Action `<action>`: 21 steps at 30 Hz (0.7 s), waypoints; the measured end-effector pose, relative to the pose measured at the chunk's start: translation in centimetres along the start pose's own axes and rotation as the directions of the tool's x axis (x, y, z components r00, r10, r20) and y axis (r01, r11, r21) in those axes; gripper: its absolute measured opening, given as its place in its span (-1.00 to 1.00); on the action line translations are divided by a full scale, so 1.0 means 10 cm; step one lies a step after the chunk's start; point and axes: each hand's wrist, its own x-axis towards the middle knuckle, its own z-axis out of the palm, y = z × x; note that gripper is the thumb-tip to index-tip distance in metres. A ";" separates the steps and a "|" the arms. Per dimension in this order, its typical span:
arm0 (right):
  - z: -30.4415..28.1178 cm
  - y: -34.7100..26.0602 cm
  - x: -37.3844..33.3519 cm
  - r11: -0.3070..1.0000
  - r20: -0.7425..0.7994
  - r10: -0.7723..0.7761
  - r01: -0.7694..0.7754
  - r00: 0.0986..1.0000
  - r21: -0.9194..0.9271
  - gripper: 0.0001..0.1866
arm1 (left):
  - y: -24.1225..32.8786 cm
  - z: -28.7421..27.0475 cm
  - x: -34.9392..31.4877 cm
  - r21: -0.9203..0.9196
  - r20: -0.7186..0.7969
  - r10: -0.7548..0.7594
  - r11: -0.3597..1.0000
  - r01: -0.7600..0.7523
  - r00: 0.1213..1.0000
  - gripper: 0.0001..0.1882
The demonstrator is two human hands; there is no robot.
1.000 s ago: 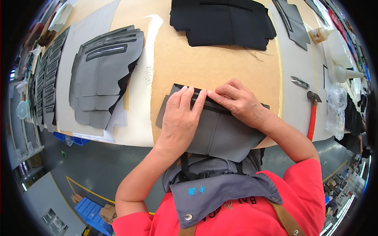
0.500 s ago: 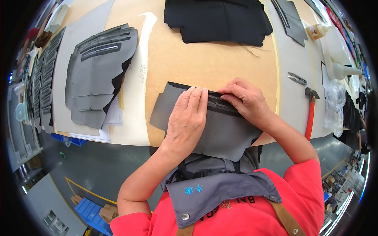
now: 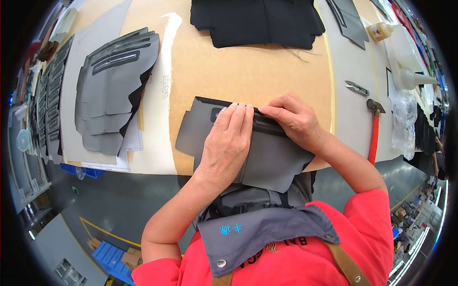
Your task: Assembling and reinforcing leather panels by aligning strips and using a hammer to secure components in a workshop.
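Note:
A grey panel (image 3: 272, 164) with a black underside lies at the table's front edge, its lower part hanging over toward me. Along its far edge runs a dark zip-like slot (image 3: 267, 126), with a narrow black strip folded at the rim. My left hand (image 3: 224, 143) rests flat on the panel, fingers together and stretched out, covering part of the slot. Just right of those fingertips, my right hand (image 3: 298, 124) pinches the panel's far edge between thumb and forefinger.
Stacked grey panels (image 3: 112, 95) lie to the left, and black pieces (image 3: 257, 24) at the far middle. On the right are thread snips (image 3: 357, 88), a red-handled hammer (image 3: 375, 133), a glue bottle (image 3: 380, 32), a white nozzle bottle (image 3: 412, 78) and clear plastic (image 3: 404, 126).
My right thumb and forefinger have shifted slightly along the panel's far edge, nearer my left fingertips. My left hand stays on the panel. The whole view has shifted a little.

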 end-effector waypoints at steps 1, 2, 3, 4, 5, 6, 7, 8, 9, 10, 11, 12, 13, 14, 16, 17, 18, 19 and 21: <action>-0.02 0.00 0.01 1.000 0.000 0.001 -0.001 1.000 0.000 -0.64 | 0.00 -0.01 0.01 0.007 -0.004 0.004 1.000 -0.004 1.000 -0.41; -0.04 0.00 0.02 0.996 0.015 -0.065 0.066 0.998 -0.062 -0.65 | 0.00 -0.02 0.01 0.006 -0.004 0.004 1.000 -0.004 1.000 -0.41; -0.05 0.00 0.03 0.984 0.034 -0.129 0.133 0.991 -0.123 -0.65 | 0.00 -0.02 0.00 -0.002 0.004 0.006 1.000 -0.006 1.000 -0.41; -0.06 -0.01 0.03 0.984 0.034 -0.129 0.132 0.991 -0.123 -0.65 | 0.00 -0.02 -0.01 -0.010 0.013 0.007 1.000 -0.007 1.000 -0.41; -0.07 -0.03 0.03 0.971 0.049 -0.175 0.181 0.983 -0.157 -0.63 | 0.01 -0.02 -0.01 -0.010 0.012 0.008 1.000 -0.008 1.000 -0.41; -0.08 -0.04 0.03 0.955 0.066 -0.221 0.229 0.973 -0.190 -0.61 | 0.02 -0.01 0.00 0.017 0.019 0.011 1.000 -0.011 1.000 -0.41; -0.08 -0.04 0.03 0.954 0.064 -0.222 0.230 0.973 -0.193 -0.61 | 0.02 -0.01 0.00 0.046 0.025 0.015 0.999 -0.016 1.000 -0.41; -0.08 -0.04 0.03 0.964 0.074 -0.198 0.208 0.977 -0.163 -0.59 | 0.02 0.01 0.00 0.048 0.023 0.017 0.999 -0.018 1.000 -0.41; -0.08 -0.04 0.02 0.974 0.084 -0.176 0.186 0.981 -0.133 -0.56 | 0.04 0.03 -0.02 0.083 0.023 0.010 0.997 -0.012 1.000 -0.40; -0.07 -0.03 -0.02 0.973 0.082 -0.173 0.184 0.981 -0.137 -0.56 | 0.06 0.04 -0.03 0.115 0.024 0.007 0.993 -0.009 1.000 -0.39; -0.05 -0.02 -0.08 0.993 0.040 -0.074 0.077 0.996 -0.085 -0.56 | 0.06 0.05 -0.02 0.114 0.023 0.011 0.993 -0.014 1.000 -0.39; -0.05 0.00 -0.12 0.999 0.003 0.028 -0.028 1.000 -0.028 -0.55 | 0.07 0.05 -0.02 0.068 0.016 0.018 0.998 -0.019 1.000 -0.38; -0.07 0.00 -0.12 0.999 0.002 0.030 -0.030 1.000 -0.024 -0.55 | 0.08 0.05 -0.04 0.023 0.013 0.020 1.000 -0.020 1.000 -0.38; -0.11 0.00 -0.11 0.997 0.021 -0.040 0.042 0.999 -0.066 -0.56 | 0.08 0.04 -0.04 0.024 0.018 0.020 1.000 -0.020 1.000 -0.38; -0.13 0.00 -0.10 0.988 0.041 -0.108 0.112 0.993 -0.106 -0.58 | 0.08 0.00 -0.01 -0.010 0.023 0.001 1.000 -0.001 1.000 -0.40; -0.13 0.00 -0.10 0.983 0.036 -0.135 0.138 0.990 -0.122 -0.58 | 0.09 0.00 -0.02 -0.009 0.024 0.004 1.000 -0.003 1.000 -0.40; -0.12 0.00 -0.10 0.977 0.032 -0.161 0.164 0.986 -0.139 -0.58 | 0.11 0.01 -0.03 0.008 0.037 0.002 1.000 -0.003 0.999 -0.39; -0.12 0.01 -0.12 0.976 0.030 -0.162 0.164 0.986 -0.141 -0.58 | 0.12 0.01 -0.03 0.025 0.047 0.000 1.000 -0.002 0.999 -0.39; -0.11 0.04 -0.18 0.999 -0.002 0.041 -0.041 0.999 -0.031 -0.56 | 0.13 0.03 -0.01 0.043 0.041 0.012 0.999 -0.014 0.999 -0.36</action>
